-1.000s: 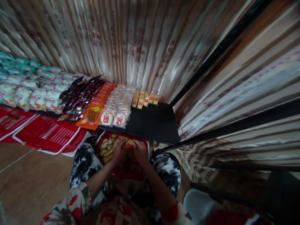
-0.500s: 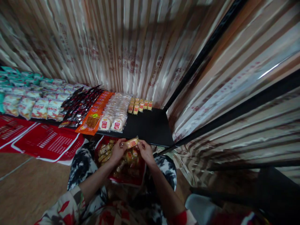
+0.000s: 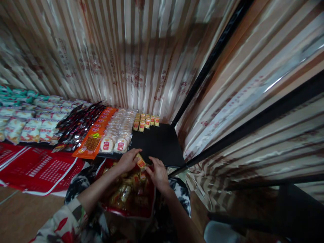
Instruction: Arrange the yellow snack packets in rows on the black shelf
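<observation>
A small yellow wrapped snack packet (image 3: 140,161) with a red label is pinched in my left hand (image 3: 128,161), tilted over the front edge of the black shelf (image 3: 159,141). My right hand (image 3: 159,174) is on its other side, thumb and fingers apart. The thumb tip lies close to the packet's lower end; whether it touches I cannot tell. Below both hands, a red basket (image 3: 126,213) on my lap holds many similar packets (image 3: 125,192). More yellow packets (image 3: 141,126) stand in short rows at the back of the shelf.
Left of the yellow packets lie clear-wrapped round biscuits (image 3: 120,144), an orange bag (image 3: 91,138), dark packets (image 3: 76,123) and white snack bags (image 3: 31,130). Black frame bars (image 3: 202,81) rise at the right. A striped curtain (image 3: 141,50) hangs behind. Red printed cloth (image 3: 50,165) hangs in front.
The packet has turned from nearly level to slanting down to the right. My right fingers have spread away from it, while my left hand keeps hold. The view has shifted slightly.
</observation>
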Available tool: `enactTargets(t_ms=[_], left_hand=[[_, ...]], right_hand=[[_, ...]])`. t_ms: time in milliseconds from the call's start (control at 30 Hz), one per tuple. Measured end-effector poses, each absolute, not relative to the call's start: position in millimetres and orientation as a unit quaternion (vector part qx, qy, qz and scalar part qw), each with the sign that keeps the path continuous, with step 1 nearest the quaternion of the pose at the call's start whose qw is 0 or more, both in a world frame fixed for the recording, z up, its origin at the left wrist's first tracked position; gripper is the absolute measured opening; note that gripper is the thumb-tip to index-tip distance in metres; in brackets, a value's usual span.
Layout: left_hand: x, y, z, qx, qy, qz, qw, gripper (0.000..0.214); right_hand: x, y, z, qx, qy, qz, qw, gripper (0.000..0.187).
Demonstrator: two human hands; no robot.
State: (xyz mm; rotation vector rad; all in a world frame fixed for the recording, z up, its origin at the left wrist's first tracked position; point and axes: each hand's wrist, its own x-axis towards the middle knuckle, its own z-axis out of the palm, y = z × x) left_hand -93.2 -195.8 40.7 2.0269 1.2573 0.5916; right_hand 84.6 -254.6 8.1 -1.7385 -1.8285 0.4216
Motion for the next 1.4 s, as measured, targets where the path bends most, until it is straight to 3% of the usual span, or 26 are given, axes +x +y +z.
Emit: enactTargets(t_ms=[200, 467, 767, 1200, 1400], left_hand=[[-74.1, -169.8, 55.3, 0.810, 0.446, 0.216, 0.313, 0.046], [-45.9, -142.6, 56.7, 0.767, 0.525, 0.228, 0.291, 0.040], [-42.8, -144.9, 34.7, 0.691, 0.588, 0.364, 0.211, 0.048], [-31.3, -133.5, -14.9, 0.498, 0.594, 0.438, 0.456, 0.058], [-24.9, -117.1, -28.8, 0.427, 0.562, 0.525, 0.476, 0.055]], right_hand=[[82.1, -233.5, 14.3, -0.609, -0.726, 0.171, 0.269, 0.043], [77.9, -198.7, 4.4, -0.648, -0.690, 0.115, 0.301, 0.034], [56.2, -137.5, -8.5, -0.676, -0.639, 0.171, 0.325, 0.027], [24.3, -57.8, 1.8, -0.724, -0.592, 0.183, 0.302, 0.033], [21.9, -47.0, 6.8, -0.741, -0.591, 0.195, 0.252, 0.031]])
